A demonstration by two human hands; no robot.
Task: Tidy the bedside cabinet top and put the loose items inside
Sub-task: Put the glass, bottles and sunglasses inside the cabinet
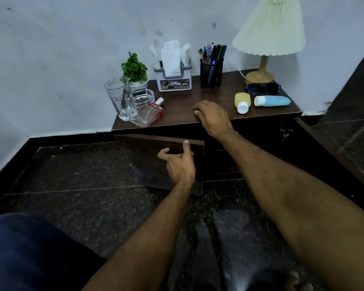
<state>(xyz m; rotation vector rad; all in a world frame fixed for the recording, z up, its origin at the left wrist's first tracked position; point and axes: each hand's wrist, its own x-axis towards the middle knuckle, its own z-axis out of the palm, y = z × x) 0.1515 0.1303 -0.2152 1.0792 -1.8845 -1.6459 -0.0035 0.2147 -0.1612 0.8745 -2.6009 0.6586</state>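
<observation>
Left hand (180,162) gripping open cabinet door (145,152), right hand (213,118) curled on cabinet top (197,95), grip unclear

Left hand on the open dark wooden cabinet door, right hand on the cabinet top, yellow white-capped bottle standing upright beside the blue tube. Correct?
No: the head view shows the yellow white-capped bottle lying on its side beside the blue tube. The rest holds.
</observation>
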